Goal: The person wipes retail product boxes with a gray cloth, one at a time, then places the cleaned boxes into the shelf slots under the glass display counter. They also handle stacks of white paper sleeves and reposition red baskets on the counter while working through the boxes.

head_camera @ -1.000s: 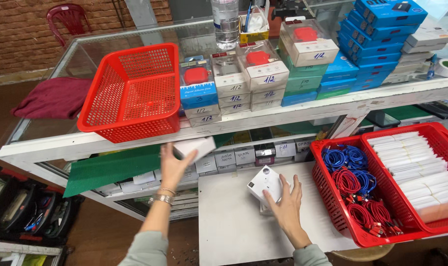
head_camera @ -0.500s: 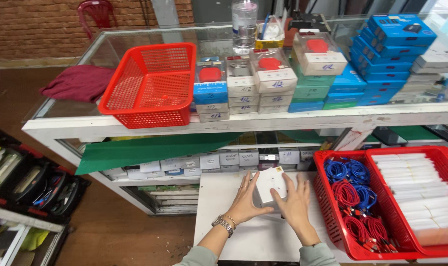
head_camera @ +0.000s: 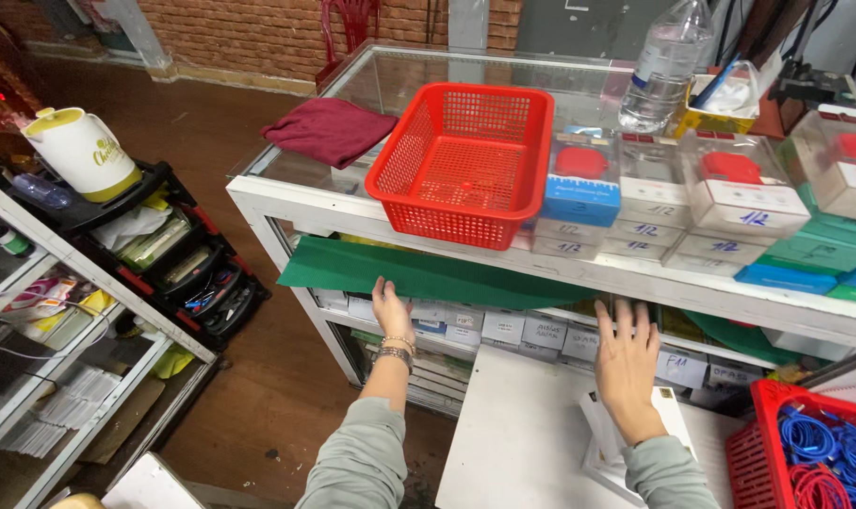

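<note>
Flat hands (head_camera: 391, 308) (head_camera: 625, 363), glossy white box (head_camera: 635, 443)

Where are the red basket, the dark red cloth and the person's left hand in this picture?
red basket (head_camera: 461, 160), head view, on its mesh floor.
dark red cloth (head_camera: 329, 130), head view, on the middle of the folded cloth.
left hand (head_camera: 391, 306), head view, on the back of the hand.
</note>
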The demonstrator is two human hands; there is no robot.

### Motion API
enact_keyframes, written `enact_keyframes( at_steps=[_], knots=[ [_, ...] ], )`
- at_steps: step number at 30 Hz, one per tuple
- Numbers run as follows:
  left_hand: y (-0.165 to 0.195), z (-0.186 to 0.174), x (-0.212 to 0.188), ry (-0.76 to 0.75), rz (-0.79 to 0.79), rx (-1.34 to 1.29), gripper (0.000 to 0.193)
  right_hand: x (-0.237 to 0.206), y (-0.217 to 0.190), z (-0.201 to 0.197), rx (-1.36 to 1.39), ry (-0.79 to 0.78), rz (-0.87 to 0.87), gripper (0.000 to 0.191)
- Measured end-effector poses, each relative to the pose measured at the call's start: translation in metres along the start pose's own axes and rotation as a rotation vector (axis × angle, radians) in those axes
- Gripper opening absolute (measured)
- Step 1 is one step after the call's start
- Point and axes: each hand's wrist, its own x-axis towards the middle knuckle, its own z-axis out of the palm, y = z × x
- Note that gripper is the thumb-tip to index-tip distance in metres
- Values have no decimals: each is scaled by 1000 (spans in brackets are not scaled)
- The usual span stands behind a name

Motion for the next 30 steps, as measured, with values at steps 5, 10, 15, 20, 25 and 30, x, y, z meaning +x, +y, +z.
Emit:
enact_keyframes(
  at_steps=[5, 10, 15, 20, 25, 30],
  knots=[
    [17, -3, 43, 81, 57, 70, 35, 24, -24, 14, 11, -71, -119, 71],
    [30, -12, 64, 41, 378, 557, 25, 72, -38, 32, -369, -244, -201, 69],
    [47, -4, 91, -110, 328, 779, 26, 86, -39, 48, -154, -320, -254, 70],
    [56, -2, 110, -85, 325, 1046, 31, 78, -26, 58, 103, -554, -48, 63],
    [42, -9, 116, 59, 878, 1386, 45, 80, -31, 70, 193, -486, -56, 57],
    [5, 9, 114, -396, 733, 1517, 56, 89, -37, 65, 153, -478, -57, 61]
  ],
)
